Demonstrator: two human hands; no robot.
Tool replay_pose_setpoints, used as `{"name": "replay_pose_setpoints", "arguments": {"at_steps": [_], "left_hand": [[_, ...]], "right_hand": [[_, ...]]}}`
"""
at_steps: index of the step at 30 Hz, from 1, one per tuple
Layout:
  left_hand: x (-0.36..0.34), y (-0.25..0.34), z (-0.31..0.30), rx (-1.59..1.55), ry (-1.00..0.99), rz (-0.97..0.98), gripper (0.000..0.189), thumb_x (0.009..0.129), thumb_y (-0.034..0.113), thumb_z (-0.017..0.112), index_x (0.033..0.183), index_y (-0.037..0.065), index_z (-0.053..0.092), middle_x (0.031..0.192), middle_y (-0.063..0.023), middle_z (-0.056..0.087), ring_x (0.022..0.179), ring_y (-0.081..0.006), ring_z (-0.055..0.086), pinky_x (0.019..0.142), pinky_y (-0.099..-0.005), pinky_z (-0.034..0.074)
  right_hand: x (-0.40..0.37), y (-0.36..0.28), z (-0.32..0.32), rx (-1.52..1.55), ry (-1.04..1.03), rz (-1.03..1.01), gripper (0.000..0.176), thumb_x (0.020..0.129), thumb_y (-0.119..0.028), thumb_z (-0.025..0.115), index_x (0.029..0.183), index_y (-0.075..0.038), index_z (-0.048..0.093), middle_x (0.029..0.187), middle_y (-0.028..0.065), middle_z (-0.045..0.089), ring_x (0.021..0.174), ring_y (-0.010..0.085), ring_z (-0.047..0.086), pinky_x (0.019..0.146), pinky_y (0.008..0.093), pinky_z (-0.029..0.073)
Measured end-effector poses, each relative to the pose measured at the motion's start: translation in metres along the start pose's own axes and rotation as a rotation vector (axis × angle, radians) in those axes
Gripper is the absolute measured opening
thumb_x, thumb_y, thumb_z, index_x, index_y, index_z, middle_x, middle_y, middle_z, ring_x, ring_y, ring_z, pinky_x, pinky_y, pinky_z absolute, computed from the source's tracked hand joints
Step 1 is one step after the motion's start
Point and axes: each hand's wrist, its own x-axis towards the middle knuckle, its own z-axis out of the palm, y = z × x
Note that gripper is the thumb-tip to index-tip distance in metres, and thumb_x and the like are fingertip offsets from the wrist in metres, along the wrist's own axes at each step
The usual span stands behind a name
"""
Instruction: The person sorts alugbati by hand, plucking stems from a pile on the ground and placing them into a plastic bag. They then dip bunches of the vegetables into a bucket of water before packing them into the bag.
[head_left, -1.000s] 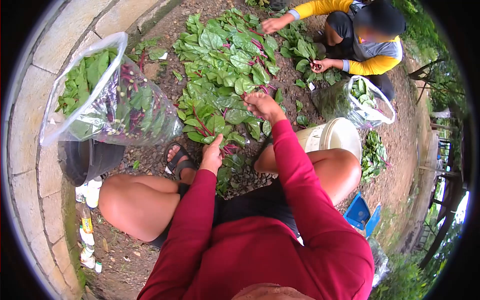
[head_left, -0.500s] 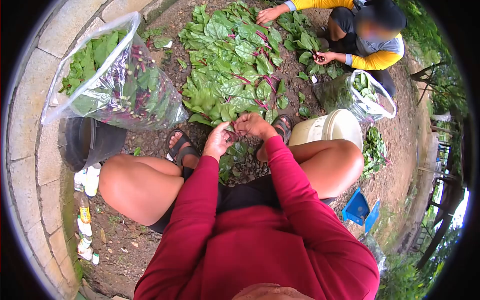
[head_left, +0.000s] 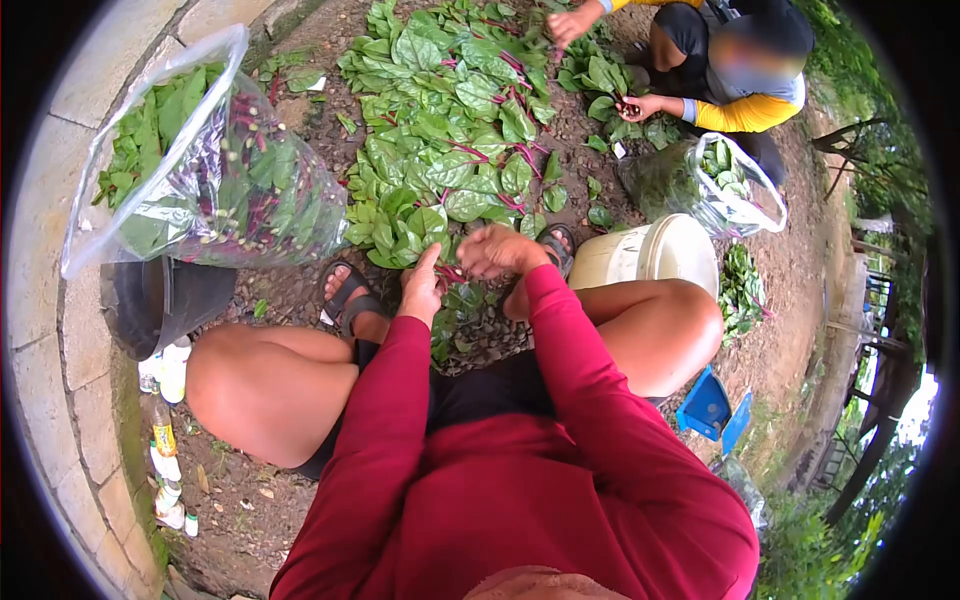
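My left hand (head_left: 424,289) is closed round the reddish stems of a leafy bunch (head_left: 405,232), whose green leaves point away from me. Just to its right, my right hand (head_left: 495,252) is blurred, with its fingers near the stems; what it holds, if anything, cannot be made out. Beyond both hands, a broad spread of green leaves with purple-red stems (head_left: 465,110) lies on the soil. More leaves (head_left: 463,310) lie on the ground between my feet, below the hands.
A clear bag of leaves (head_left: 270,190) stands at left above a black bucket (head_left: 205,295). A white bucket (head_left: 625,255), another leaf-filled bag (head_left: 690,190) and a blue dustpan-like object (head_left: 706,405) are at right. A co-worker (head_left: 745,75) crouches at upper right, handling leaves.
My hands have moved apart slightly, and the leafy bunch beyond my left hand shows more clearly. The co-worker's outstretched hand has shifted. The whole view has moved a little.
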Motion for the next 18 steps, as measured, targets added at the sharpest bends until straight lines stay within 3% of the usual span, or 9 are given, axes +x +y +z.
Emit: {"name": "replay_pose_setpoints", "arguments": {"at_steps": [1, 5, 8, 9, 11, 12, 14, 15, 18], "left_hand": [[-0.006, 0.004, 0.005, -0.004, 0.069, 0.005, 0.035, 0.079, 0.031, 0.085, 0.104, 0.010, 0.071, 0.081, 0.0004, 0.060, 0.059, -0.0140, 0.056, 0.050, -0.0300, 0.043], [0.009, -0.003, -0.003, 0.038, 0.023, 0.061, 0.036, 0.078, 0.026, 0.085, 0.107, 0.011, 0.070, 0.076, 0.0052, 0.059, 0.051, -0.0076, 0.051, 0.041, -0.0248, 0.030], [0.013, -0.001, -0.003, 0.056, -0.036, 0.109, 0.045, 0.081, 0.025, 0.083, 0.120, 0.010, 0.064, 0.112, -0.0039, 0.066, 0.098, -0.0191, 0.062, 0.075, -0.0429, 0.050], [0.011, -0.003, -0.001, 0.008, -0.080, 0.165, 0.044, 0.082, 0.023, 0.082, 0.120, 0.010, 0.064, 0.117, -0.0037, 0.067, 0.101, -0.0170, 0.063, 0.078, -0.0415, 0.050], [0.029, -0.013, -0.005, -0.024, -0.058, 0.221, 0.042, 0.082, 0.018, 0.082, 0.118, 0.004, 0.066, 0.109, -0.0050, 0.069, 0.085, -0.0157, 0.065, 0.067, -0.0328, 0.050], [0.038, -0.019, -0.007, -0.038, -0.050, 0.252, 0.041, 0.082, 0.015, 0.081, 0.117, 0.002, 0.067, 0.104, -0.0056, 0.070, 0.077, -0.0151, 0.066, 0.061, -0.0285, 0.050], [0.020, -0.010, 0.002, -0.054, -0.015, 0.189, 0.038, 0.081, 0.016, 0.082, 0.114, 0.001, 0.068, 0.100, -0.0064, 0.071, 0.073, -0.0153, 0.066, 0.058, -0.0294, 0.050], [0.009, -0.003, 0.006, -0.062, 0.003, 0.160, 0.037, 0.081, 0.016, 0.082, 0.112, 0.001, 0.069, 0.097, -0.0068, 0.071, 0.072, -0.0154, 0.066, 0.057, -0.0299, 0.051], [0.012, -0.001, -0.002, 0.067, 0.062, 0.038, 0.033, 0.081, 0.016, 0.082, 0.108, 0.000, 0.070, 0.090, -0.0078, 0.071, 0.067, -0.0168, 0.066, 0.054, -0.0325, 0.052]], "right_hand": [[0.008, 0.005, -0.015, 0.098, 0.088, -0.037, 0.026, 0.083, -0.023, 0.077, 0.104, -0.009, 0.072, 0.093, 0.0020, 0.072, 0.076, 0.0139, 0.068, 0.062, 0.0298, 0.057], [0.039, 0.032, -0.090, 0.243, 0.588, -0.156, 0.018, 0.082, -0.013, 0.072, 0.099, -0.008, 0.071, 0.087, 0.0011, 0.070, 0.067, 0.0138, 0.064, 0.053, 0.0287, 0.054], [0.055, 0.050, -0.124, 0.272, 0.801, -0.074, 0.013, 0.087, -0.014, 0.069, 0.098, -0.009, 0.070, 0.082, 0.0013, 0.068, 0.063, 0.0121, 0.061, 0.048, 0.0272, 0.048], [0.062, 0.057, -0.127, 0.213, 0.779, -0.071, 0.015, 0.086, -0.015, 0.069, 0.100, -0.009, 0.070, 0.083, 0.0033, 0.069, 0.065, 0.0151, 0.064, 0.050, 0.0296, 0.050], [0.075, 0.064, -0.126, 0.102, 0.732, -0.067, 0.019, 0.085, -0.015, 0.069, 0.103, -0.008, 0.070, 0.085, 0.0073, 0.071, 0.069, 0.0210, 0.068, 0.055, 0.0342, 0.054], [0.083, 0.069, -0.121, -0.157, 0.783, -0.139, 0.022, 0.084, -0.015, 0.068, 0.105, -0.008, 0.070, 0.088, 0.0099, 0.072, 0.075, 0.0248, 0.070, 0.061, 0.0366, 0.055], [0.102, 0.080, -0.108, -0.680, 0.859, -0.284, 0.028, 0.082, -0.015, 0.066, 0.110, -0.009, 0.070, 0.093, 0.0150, 0.073, 0.085, 0.0326, 0.072, 0.073, 0.0414, 0.058], [0.105, 0.080, -0.103, -0.608, 0.817, -0.241, 0.032, 0.084, -0.019, 0.057, 0.109, -0.014, 0.075, 0.111, 0.0220, 0.070, 0.103, 0.0406, 0.067, 0.094, 0.0484, 0.052], [0.121, 0.084, -0.096, -0.813, 0.803, -0.046, 0.029, 0.087, -0.017, 0.053, 0.107, -0.014, 0.075, 0.110, 0.0201, 0.070, 0.103, 0.0379, 0.068, 0.092, 0.0475, 0.054]]}}
